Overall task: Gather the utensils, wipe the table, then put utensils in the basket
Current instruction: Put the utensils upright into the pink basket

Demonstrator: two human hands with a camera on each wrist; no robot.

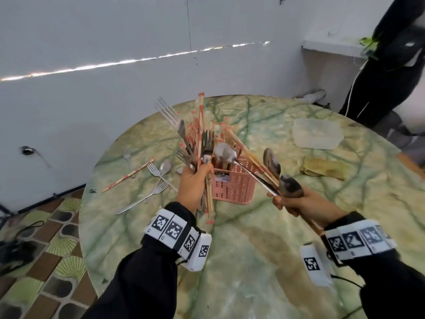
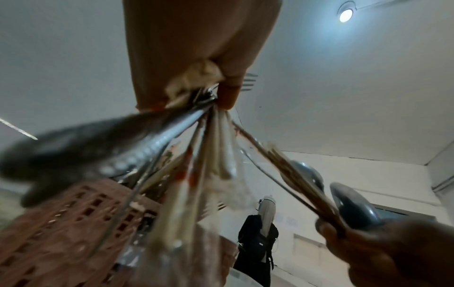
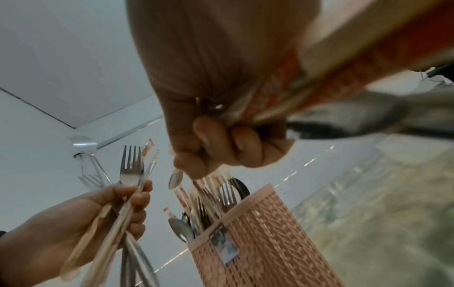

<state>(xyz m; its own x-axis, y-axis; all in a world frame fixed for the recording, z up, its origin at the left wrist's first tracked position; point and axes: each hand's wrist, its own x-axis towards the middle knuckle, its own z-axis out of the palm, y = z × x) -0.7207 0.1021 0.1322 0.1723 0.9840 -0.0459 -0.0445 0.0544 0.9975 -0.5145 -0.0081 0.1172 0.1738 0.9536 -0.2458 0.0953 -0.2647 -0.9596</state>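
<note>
A round green marbled bench [image 1: 264, 261] fills the middle of the head view, with a person in black [image 1: 388, 65] standing past its far right edge. On its far right part lies a clear plastic container [image 1: 317, 134], and nearer, well apart from both hands, a folded yellow cloth [image 1: 322, 169]. Near the centre stands the pink perforated basket [image 1: 232, 185], between the two hands and just beyond them, already stuffed with wrapped chopsticks, forks and spoons that fan out of its top. The left hand [image 1: 193, 185] is raised just to the left of the basket, fingers curled tight round an upright bundle of forks and chopsticks [image 1: 200, 134], whose lower ends hang below the fist. The right hand [image 1: 301, 203] is held to the right of the basket, closed round a cluster of spoons and chopsticks [image 1: 271, 166] that slants up and left toward the basket's rim. On the bench to the left of the left hand lie loose utensils: three forks [image 1: 147, 196], one spoon [image 1: 165, 167] and a single wrapped chopstick pair [image 1: 128, 174], none touched by either hand.
</note>
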